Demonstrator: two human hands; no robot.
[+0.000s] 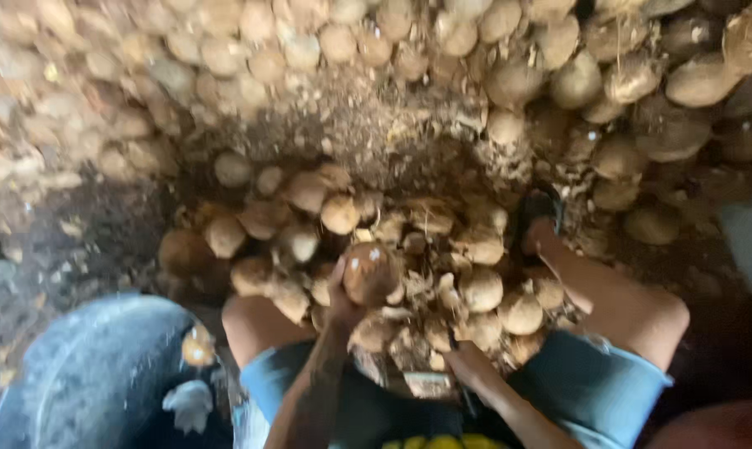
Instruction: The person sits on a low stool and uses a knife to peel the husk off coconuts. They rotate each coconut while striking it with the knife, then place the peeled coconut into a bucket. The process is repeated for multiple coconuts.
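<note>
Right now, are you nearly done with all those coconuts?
Not nearly. A few pale pieces already lie in the grey tub. The left hand holds one brown coconut up; the right hand is low by a blade. A big pile and a stacked wall remain.

Left hand [351, 287] raised, grip closed, right hand [467, 366] low, fingers curled
</note>
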